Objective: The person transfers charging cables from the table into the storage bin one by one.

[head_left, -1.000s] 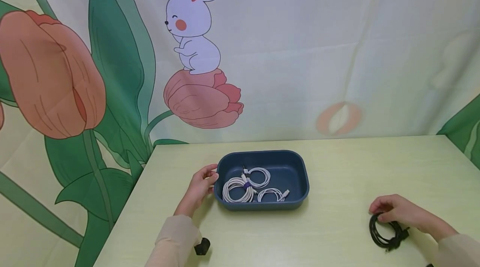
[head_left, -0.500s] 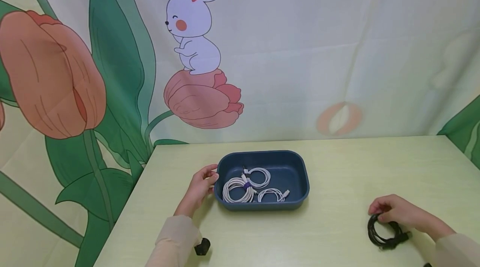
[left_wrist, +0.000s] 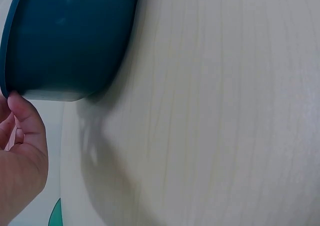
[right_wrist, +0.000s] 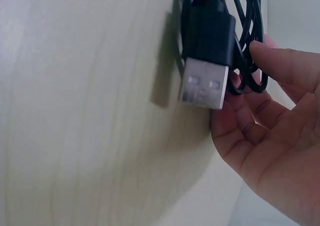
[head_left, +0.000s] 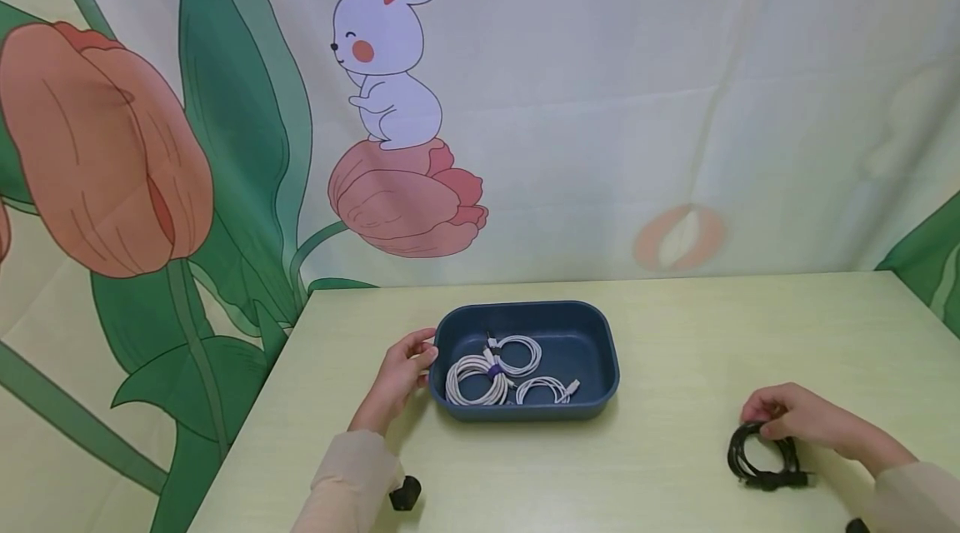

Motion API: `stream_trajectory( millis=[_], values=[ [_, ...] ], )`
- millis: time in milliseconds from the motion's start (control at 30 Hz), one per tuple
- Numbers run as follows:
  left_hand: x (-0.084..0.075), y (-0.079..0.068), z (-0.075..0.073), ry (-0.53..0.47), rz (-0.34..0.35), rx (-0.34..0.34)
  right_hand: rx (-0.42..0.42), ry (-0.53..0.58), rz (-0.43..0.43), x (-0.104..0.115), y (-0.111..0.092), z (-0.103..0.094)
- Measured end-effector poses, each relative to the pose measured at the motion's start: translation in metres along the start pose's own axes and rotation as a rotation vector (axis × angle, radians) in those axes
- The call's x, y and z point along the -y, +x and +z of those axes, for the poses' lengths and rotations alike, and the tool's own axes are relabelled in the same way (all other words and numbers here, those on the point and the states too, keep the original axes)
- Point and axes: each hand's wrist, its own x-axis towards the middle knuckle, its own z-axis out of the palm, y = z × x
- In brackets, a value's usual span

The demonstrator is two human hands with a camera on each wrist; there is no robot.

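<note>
My left hand point(head_left: 396, 373) holds the left end of a dark blue plastic box point(head_left: 525, 413), with the thumb point(left_wrist: 25, 111) at its rim. Inside the box lie coiled white cables: a thick coil point(head_left: 457, 375) with a purple tie, and two thinner ones, one behind it point(head_left: 534, 358) and one to its right point(head_left: 536, 383). On the right, my right hand point(head_left: 810, 418) pinches a coiled black USB cable point(head_left: 735, 454) between thumb and fingers. The cable's silver USB plug point(right_wrist: 202, 83) points toward the wrist in the right wrist view, close over the table.
The pale wood-grain table point(head_left: 600, 483) reaches back to a printed cloth point(head_left: 562, 117) with a rabbit and tulips. A small black object point(head_left: 406, 493) shows by the left sleeve, and another point(head_left: 856, 525) below the right sleeve.
The black cable coil has shifted slightly left and up and turned a little in my right hand. The left hand and the box have stayed put.
</note>
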Motion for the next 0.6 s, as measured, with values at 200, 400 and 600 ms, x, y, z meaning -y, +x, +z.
stream_trajectory(
  millis=[200, 400, 600],
  values=[
    [0.0008, 0.0003, 0.0001, -0.002, 0.002, 0.002, 0.002, 0.011, -0.024, -0.0034, -0.0001, -0.0013],
    [0.0005, 0.0002, 0.0001, -0.002, 0.000, 0.000, 0.011, 0.045, -0.036, -0.0026, -0.0008, -0.0018],
    [0.0005, 0.0008, -0.0001, -0.003, 0.000, 0.000, 0.018, 0.098, -0.026, -0.0030, -0.0008, -0.0030]
  ],
)
